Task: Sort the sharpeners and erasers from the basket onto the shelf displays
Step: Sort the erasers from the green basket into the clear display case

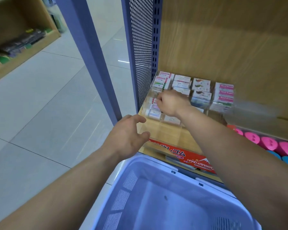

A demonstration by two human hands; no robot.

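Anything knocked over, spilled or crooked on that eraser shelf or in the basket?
Nothing stands out. The eraser packs sit stacked in the clear display, none toppled. The basket shows only a small dark speck.

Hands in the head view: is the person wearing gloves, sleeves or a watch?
No. The left hand and right hand are bare; the left forearm and right forearm are uncovered to the frame edge. No gloves, sleeves, watch or bracelet show; blur leaves small rings undecided.
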